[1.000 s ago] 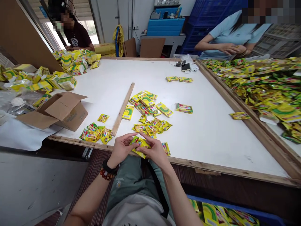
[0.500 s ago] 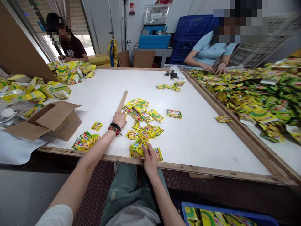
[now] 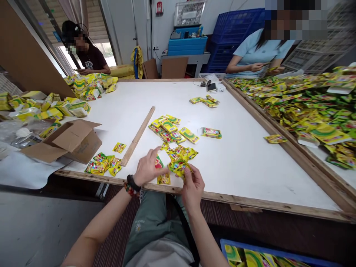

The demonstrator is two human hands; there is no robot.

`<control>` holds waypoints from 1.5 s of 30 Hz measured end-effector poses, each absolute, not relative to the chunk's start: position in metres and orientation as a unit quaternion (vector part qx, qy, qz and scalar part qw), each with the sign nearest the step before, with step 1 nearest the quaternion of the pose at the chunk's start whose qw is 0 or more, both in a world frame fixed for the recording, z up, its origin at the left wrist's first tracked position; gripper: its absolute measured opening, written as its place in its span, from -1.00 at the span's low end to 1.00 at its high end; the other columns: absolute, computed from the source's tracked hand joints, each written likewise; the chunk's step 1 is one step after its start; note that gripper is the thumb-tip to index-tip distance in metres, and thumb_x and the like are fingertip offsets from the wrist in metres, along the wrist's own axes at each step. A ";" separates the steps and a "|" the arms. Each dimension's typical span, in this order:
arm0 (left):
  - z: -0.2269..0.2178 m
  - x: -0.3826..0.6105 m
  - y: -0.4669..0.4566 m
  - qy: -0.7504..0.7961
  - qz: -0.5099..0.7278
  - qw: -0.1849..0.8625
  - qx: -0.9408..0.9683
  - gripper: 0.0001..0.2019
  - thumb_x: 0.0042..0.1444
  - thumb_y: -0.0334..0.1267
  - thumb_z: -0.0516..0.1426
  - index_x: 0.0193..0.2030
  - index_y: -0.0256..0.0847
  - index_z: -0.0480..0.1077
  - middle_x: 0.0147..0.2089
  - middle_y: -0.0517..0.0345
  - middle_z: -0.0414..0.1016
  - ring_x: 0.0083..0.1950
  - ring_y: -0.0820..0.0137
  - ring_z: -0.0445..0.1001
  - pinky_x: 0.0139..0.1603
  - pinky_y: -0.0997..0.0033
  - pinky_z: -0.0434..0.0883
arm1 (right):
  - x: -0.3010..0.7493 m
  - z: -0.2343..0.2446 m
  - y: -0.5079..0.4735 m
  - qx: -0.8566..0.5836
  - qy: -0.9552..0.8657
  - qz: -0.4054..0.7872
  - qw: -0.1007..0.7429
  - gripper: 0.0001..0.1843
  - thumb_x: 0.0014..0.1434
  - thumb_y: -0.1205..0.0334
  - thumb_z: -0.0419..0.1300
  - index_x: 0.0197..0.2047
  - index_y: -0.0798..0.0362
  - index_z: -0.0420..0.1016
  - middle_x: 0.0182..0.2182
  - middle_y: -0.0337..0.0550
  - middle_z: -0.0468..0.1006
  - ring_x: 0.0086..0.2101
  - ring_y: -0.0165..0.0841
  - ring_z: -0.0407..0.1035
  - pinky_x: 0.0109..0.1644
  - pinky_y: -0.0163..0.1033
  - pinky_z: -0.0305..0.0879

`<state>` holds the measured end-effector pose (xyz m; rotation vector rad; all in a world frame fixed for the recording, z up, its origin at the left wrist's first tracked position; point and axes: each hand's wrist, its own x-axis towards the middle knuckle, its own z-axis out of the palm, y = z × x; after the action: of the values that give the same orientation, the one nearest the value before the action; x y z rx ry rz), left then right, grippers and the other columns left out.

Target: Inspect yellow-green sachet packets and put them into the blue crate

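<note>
My right hand pinches a few small yellow sachets between thumb and fingers, just above the table's front edge. To the left of them, my left hand is open, thumb and fingers apart, close to a packet that its fingers partly cover. One more sachet lies below the held ones. Beyond my hands are loose yellow sachets and a heap of flat yellow packets. A wooden strip lies slanted on the white table, left of the heap, with a small sachet pile beside its near end.
An open cardboard box stands at left, near piled yellow packs. A wooden rail borders a large sachet heap at right. Two people sit across the table. A blue crate sits below the front edge.
My left hand has let go of the wooden strip and come back toward my right hand. My right hand has lifted the sachets slightly. The view has shifted a little.
</note>
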<state>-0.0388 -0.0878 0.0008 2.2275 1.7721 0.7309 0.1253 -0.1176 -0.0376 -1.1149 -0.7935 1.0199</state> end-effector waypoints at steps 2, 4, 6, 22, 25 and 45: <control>-0.006 -0.028 -0.110 0.577 0.261 0.128 0.764 -0.27 -0.05 -0.10 0.27 0.26 -0.15 0.11 0.16 -0.02 0.38 0.11 0.17 0.44 0.03 0.25 0.43 | 0.131 -0.021 -0.115 -0.482 -0.429 0.400 0.651 -0.74 0.21 0.08 0.15 -0.13 0.03 0.53 -0.17 -0.10 0.56 -0.15 -0.27 0.42 -0.02 -0.13 0.34; -0.013 -0.020 -0.124 0.592 0.279 0.136 0.744 -0.34 -0.09 -0.19 0.28 0.17 -0.13 0.18 0.10 0.02 0.44 0.07 0.18 0.47 0.01 0.24 0.45 | 0.137 -0.008 -0.111 -0.462 -0.543 0.370 0.595 -0.77 0.24 0.13 0.12 -0.16 0.02 0.55 -0.20 -0.10 0.57 -0.14 -0.26 0.42 -0.02 -0.13 0.33; -0.019 -0.015 -0.130 0.619 0.293 0.134 0.716 -0.40 -0.11 -0.25 0.28 0.11 -0.10 0.23 0.01 0.07 0.49 -0.02 0.20 0.52 -0.05 0.25 0.48 | 0.144 0.001 -0.107 -0.444 -0.646 0.359 0.506 -0.77 0.26 0.18 0.09 -0.17 0.01 0.56 -0.23 -0.10 0.57 -0.17 -0.26 0.43 -0.05 -0.15 0.35; -0.036 0.005 -0.152 0.644 0.412 0.114 0.634 -0.57 0.03 -0.25 0.16 0.07 -0.17 0.25 -0.20 0.01 0.57 -0.22 0.21 0.57 -0.26 0.27 0.49 | 0.114 0.036 -0.127 -0.455 -0.864 0.005 0.217 -0.58 0.24 0.45 0.07 0.15 0.05 0.43 -0.31 -0.02 0.51 -0.31 -0.22 0.37 -0.26 -0.18 0.23; -0.037 0.002 -0.155 0.640 0.453 0.122 0.609 -0.57 0.03 -0.24 0.17 0.07 -0.19 0.26 -0.20 -0.01 0.57 -0.22 0.21 0.57 -0.24 0.28 0.49 | 0.108 0.034 -0.132 -0.419 -0.857 -0.006 0.300 -0.59 0.27 0.37 0.10 0.18 0.03 0.37 -0.32 -0.09 0.55 -0.25 -0.22 0.36 -0.09 -0.10 0.17; -0.048 0.000 -0.153 0.642 0.502 0.111 0.569 -0.69 0.16 -0.23 0.10 0.04 -0.24 0.33 -0.15 -0.04 0.57 -0.18 0.26 0.57 -0.19 0.31 0.50 | 0.096 0.008 -0.144 -0.426 -0.822 -0.022 0.377 -0.59 0.23 0.45 0.06 0.11 -0.02 0.41 -0.35 -0.22 0.64 0.08 -0.15 0.34 0.24 0.05 -0.42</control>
<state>0.0001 -0.1533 -0.0481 1.6707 1.8850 1.4754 0.0955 -0.1436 0.0076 -1.0885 -2.1019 -0.0565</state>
